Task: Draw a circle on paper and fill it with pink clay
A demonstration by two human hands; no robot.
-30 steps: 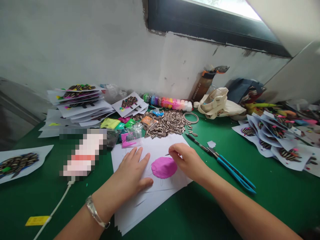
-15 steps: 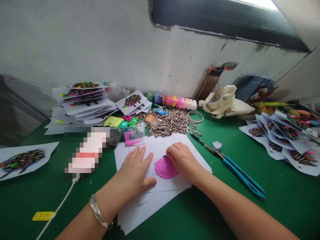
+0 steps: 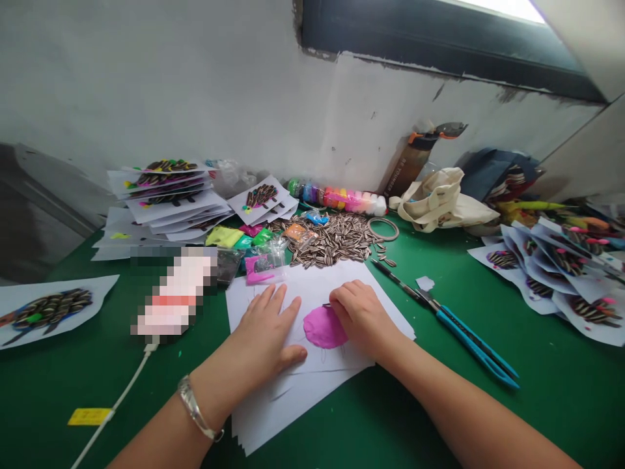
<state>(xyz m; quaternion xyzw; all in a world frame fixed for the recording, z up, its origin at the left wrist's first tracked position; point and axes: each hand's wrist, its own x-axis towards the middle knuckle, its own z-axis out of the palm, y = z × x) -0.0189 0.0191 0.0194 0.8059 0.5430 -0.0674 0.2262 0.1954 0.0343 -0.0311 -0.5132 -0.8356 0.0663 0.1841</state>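
Pink clay [image 3: 324,329] shows less than before, right grip [image 3: 362,316] pinching a seed [image 3: 327,305], left grip [image 3: 263,337] spread.

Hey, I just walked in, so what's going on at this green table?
A person is working on a pencil-marked sheet of paper. The left hand is spread on it, while the right hand pinches a small dark sliver, perhaps a seed, at the upper edge of a flat pink oval. Striped seeds lie heaped just beyond the paper, and sheets bearing seed designs are stacked farther left.
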